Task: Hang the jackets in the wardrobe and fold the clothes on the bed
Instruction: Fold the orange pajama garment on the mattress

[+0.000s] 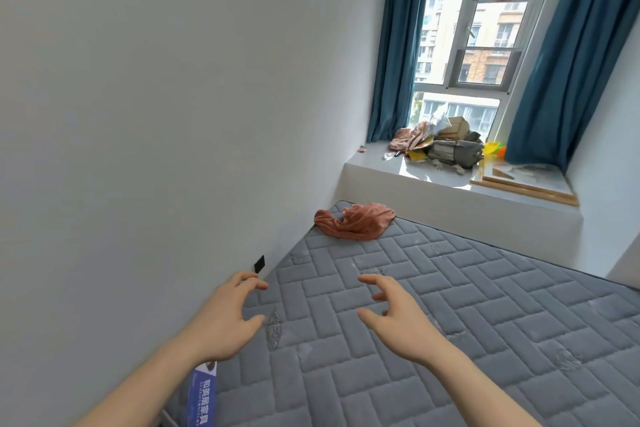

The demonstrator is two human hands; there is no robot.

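A crumpled salmon-pink garment [353, 221] lies in the far corner of the grey quilted mattress [467, 305], against the wall and the window ledge. My left hand [225, 319] and my right hand [394, 315] both reach forward over the mattress, fingers spread and loosely bent, holding nothing. The garment is well beyond both hands. No wardrobe or jacket is in view.
A white wall [138, 114] runs along the bed's left side, with a small black square [259, 263] on it. The window ledge [450, 184] beyond the bed carries a heap of clothes and bags [440, 144] and a wooden frame [526, 184]. Blue curtains [398, 45] flank the window.
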